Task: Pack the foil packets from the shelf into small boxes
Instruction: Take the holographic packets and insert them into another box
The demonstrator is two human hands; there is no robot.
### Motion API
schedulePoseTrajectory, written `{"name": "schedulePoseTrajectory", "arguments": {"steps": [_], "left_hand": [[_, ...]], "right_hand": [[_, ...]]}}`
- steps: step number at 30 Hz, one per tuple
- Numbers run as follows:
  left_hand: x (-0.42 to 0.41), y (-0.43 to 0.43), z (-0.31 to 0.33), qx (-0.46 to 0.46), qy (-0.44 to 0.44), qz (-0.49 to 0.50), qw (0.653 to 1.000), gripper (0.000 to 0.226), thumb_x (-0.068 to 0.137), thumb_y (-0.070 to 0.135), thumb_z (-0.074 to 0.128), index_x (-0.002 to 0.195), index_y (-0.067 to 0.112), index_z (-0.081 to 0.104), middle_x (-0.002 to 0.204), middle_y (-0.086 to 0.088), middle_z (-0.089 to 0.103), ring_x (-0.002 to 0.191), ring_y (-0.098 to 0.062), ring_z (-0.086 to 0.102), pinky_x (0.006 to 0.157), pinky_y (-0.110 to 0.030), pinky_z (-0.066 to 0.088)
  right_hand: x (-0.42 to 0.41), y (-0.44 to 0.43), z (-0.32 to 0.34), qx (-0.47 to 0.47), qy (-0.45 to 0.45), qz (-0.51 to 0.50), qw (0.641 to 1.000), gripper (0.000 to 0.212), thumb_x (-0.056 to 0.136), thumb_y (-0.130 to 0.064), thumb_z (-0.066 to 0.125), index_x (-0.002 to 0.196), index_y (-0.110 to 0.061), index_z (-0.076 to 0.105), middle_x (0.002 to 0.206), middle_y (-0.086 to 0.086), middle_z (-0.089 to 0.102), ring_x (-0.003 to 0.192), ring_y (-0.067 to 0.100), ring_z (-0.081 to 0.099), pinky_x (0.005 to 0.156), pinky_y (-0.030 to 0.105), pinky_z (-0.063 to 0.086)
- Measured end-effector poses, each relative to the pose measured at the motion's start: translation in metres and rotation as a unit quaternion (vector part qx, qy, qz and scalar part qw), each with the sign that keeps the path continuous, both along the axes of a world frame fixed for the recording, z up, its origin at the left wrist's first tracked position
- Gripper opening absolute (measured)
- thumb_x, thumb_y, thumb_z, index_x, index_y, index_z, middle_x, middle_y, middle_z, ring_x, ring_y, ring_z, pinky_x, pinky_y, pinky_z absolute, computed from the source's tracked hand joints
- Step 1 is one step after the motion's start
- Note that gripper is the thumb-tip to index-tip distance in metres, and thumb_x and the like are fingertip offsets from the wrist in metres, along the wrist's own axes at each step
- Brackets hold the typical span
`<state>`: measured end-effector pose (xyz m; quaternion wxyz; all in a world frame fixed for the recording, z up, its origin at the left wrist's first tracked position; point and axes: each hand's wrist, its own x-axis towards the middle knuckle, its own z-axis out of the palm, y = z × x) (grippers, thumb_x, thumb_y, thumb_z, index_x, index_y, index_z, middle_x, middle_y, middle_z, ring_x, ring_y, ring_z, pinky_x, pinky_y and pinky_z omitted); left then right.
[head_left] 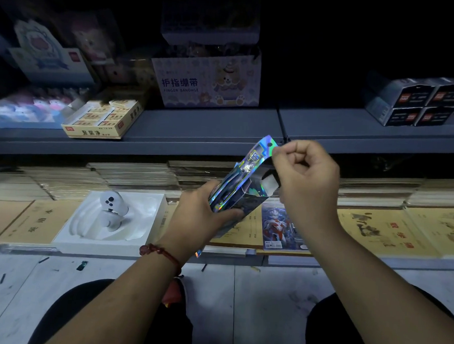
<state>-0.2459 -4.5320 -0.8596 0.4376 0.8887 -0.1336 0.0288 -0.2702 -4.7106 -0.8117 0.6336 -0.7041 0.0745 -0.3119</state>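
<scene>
Foil packet (pixel 274 226) lies low in the centre on the shelf (pixel 374 261), seemingly not packed yet. Left hand (pixel 202 213) grips a holographic small box (pixel 235 191) mid-frame; right hand (pixel 306 174) pinches its open top flap (pixel 266 147).

A red cord bracelet (pixel 162 252) with dark red beads circles the wrist behind the left hand (pixel 199 218). Both forearms (pixel 368 281) are bare as far as they show. Black trousers (pixel 84 320) cover both thighs along the bottom edge. A red-orange scrap (pixel 172 294) shows by the left thigh, and I cannot tell what it is.
</scene>
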Motion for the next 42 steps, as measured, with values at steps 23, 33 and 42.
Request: {"name": "schedulePoseTrajectory", "arguments": {"steps": [23, 33, 42], "left_hand": [[-0.001, -0.003, 0.001, 0.010, -0.017, 0.003, 1.000, 0.037, 0.073, 0.032, 0.089, 0.099, 0.037, 0.064, 0.081, 0.021, 0.070, 0.080, 0.011, 0.062, 0.065, -0.005, 0.043], [0.000, -0.001, 0.002, -0.012, 0.007, 0.013, 1.000, 0.030, 0.074, 0.031, 0.088, 0.095, 0.030, 0.067, 0.081, 0.011, 0.072, 0.078, 0.000, 0.065, 0.060, -0.012, 0.048], [0.000, -0.001, 0.003, -0.032, 0.013, 0.019, 0.999, 0.036, 0.075, 0.031, 0.089, 0.104, 0.027, 0.069, 0.083, 0.014, 0.072, 0.079, 0.005, 0.065, 0.063, -0.006, 0.046]], "right_hand": [[-0.001, 0.012, -0.005, -0.020, 0.050, 0.085, 0.995, 0.014, 0.092, -0.019, 0.072, 0.086, -0.008, 0.068, 0.064, 0.015, 0.060, 0.053, 0.018, 0.050, 0.053, 0.034, 0.039], [0.001, -0.002, 0.006, 0.001, 0.019, 0.031, 0.999, 0.023, 0.094, -0.021, 0.069, 0.079, -0.006, 0.059, 0.064, 0.038, 0.049, 0.048, 0.028, 0.040, 0.044, 0.041, 0.037], [0.006, -0.027, 0.008, -0.001, -0.032, -0.053, 0.998, 0.029, 0.091, -0.022, 0.065, 0.077, 0.000, 0.052, 0.060, 0.036, 0.044, 0.049, 0.030, 0.036, 0.049, 0.046, 0.032]]}}
